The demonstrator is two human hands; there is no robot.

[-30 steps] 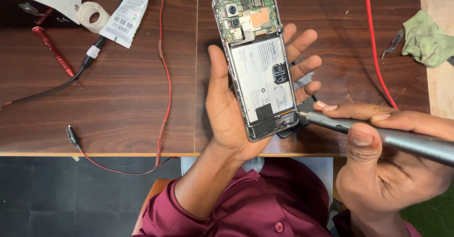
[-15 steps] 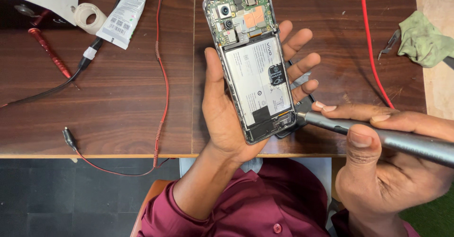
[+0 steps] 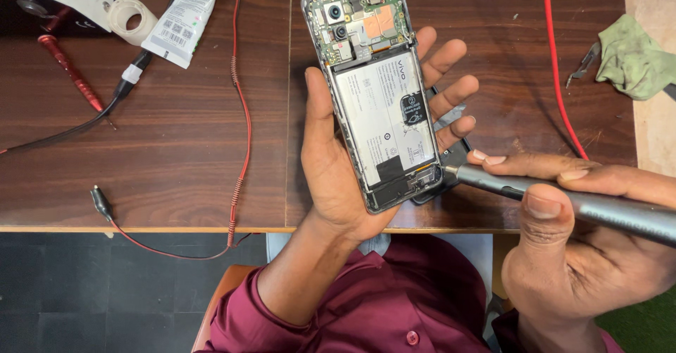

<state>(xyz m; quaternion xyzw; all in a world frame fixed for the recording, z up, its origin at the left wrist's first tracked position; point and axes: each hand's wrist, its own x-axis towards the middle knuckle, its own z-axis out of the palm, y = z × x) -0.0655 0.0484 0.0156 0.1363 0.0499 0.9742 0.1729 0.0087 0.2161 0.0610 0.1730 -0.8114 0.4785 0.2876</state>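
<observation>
His left hand (image 3: 338,177) cradles the opened black smartphone (image 3: 377,92), pale battery exposed, while his right hand (image 3: 584,247) grips a grey metal electric screwdriver (image 3: 563,201) at its lower corner.

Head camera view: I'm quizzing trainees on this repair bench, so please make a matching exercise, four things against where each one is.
Things:
1. opened phone
2. grey screwdriver
3. green cloth
4. tape roll

Places:
A. far left of the table, by a white packet
B. held in the left hand
C. right edge of the table
D. held in the right hand, tip at the phone's lower end

Pairs: 1-B, 2-D, 3-C, 4-A
</observation>
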